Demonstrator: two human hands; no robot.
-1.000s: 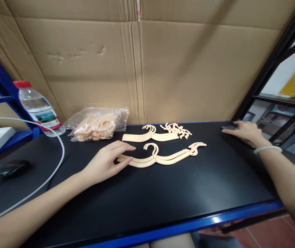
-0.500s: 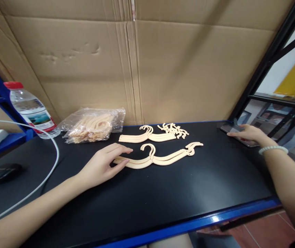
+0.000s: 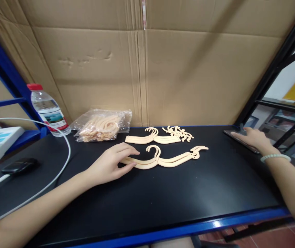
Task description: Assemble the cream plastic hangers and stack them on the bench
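Observation:
My left hand (image 3: 113,163) rests at the left end of a beige hanger set (image 3: 172,162), its fingers apart around that end. A small hooked piece (image 3: 198,150) lies at the set's right end. Just behind is a second group of beige hangers (image 3: 142,139), with a pile of small beige pieces (image 3: 180,132) at its right. Over at the right edge of the table, my right hand (image 3: 254,137) lies on a phone (image 3: 244,143), fingers spread and not wrapped round it.
On the black table (image 3: 147,206), a clear bag of beige parts (image 3: 99,125) sits at the back left beside a water bottle (image 3: 51,113). A white cable (image 3: 66,151), a black device (image 3: 20,166) and a power strip (image 3: 1,144) are at the left. Cardboard (image 3: 98,79) stands behind.
The view has swung left, so everything appears slightly further right. My right hand has shifted a little on the phone, its fingers now covering more of it. My left hand stays at the hanger set.

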